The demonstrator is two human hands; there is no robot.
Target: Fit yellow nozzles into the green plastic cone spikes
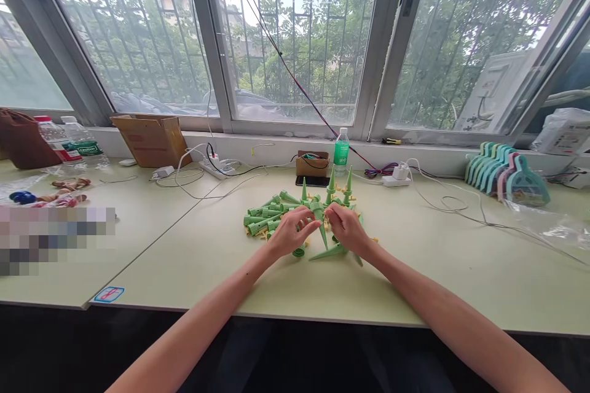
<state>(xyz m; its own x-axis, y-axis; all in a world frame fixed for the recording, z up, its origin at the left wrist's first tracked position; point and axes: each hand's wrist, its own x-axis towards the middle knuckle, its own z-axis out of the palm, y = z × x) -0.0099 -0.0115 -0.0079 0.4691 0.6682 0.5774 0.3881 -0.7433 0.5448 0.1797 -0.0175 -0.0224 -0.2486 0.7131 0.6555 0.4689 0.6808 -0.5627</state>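
Note:
In the head view, my left hand [294,230] pinches a green plant watering spike [323,234] near its wide collar, and the spike's point hangs downward. My right hand [348,228] is closed, with its fingertips against the right side of that collar. Whatever lies between the right fingers is hidden. Around both hands is a pile of similar green spikes [255,220] with small yellow valve pieces among them. Several spikes stand point up behind the hands, such as one spike [331,187]. Another spike [328,253] lies on the table just below the right hand.
Behind the pile are a dark phone [312,181], a small cardboard box [312,164] and a green-labelled bottle [341,150]. Power strips [395,178] and loose cables run along the window wall. Coloured dustpan-like items [525,181] stand right; a larger carton [152,140] stands left.

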